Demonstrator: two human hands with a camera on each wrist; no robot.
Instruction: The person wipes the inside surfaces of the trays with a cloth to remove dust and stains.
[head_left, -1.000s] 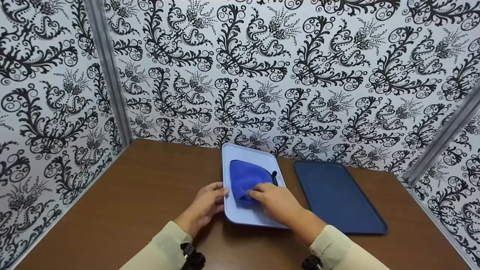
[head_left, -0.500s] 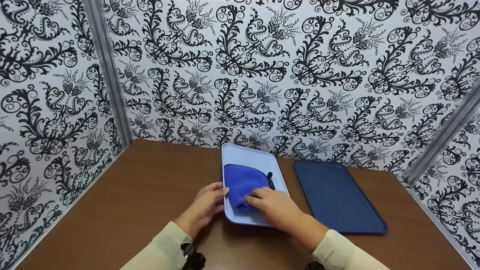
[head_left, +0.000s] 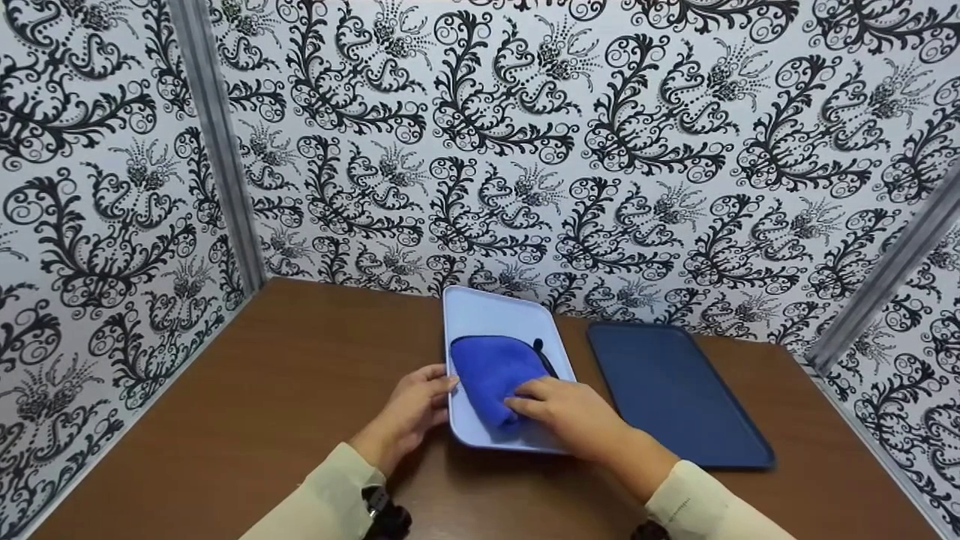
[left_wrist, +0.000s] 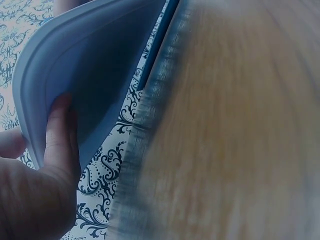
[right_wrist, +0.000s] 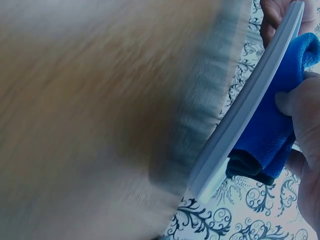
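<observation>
A light blue tray [head_left: 495,311] with a raised rim is held at its left edge by my left hand [head_left: 411,409]. In the left wrist view one finger lies along the tray's face [left_wrist: 102,70], and the rest of the grip is partly hidden. My right hand [head_left: 581,412] pinches a bunched blue cloth [head_left: 484,367] against the tray's surface. The cloth has a dark edging and a small black loop at its right side. In the right wrist view, the folded cloth [right_wrist: 270,115] lies between my thumb and fingers, close along the tray.
A dark blue tray [head_left: 671,390] lies flat on the brown wooden table [head_left: 322,352], to the right of the light blue one. Behind the table stands a wall [head_left: 510,165] papered in black and white scrolls, with side panels left and right.
My right hand has wiped the cloth leftward across the tray, then back right and closer to me. The left hand and both trays stay where they were.
</observation>
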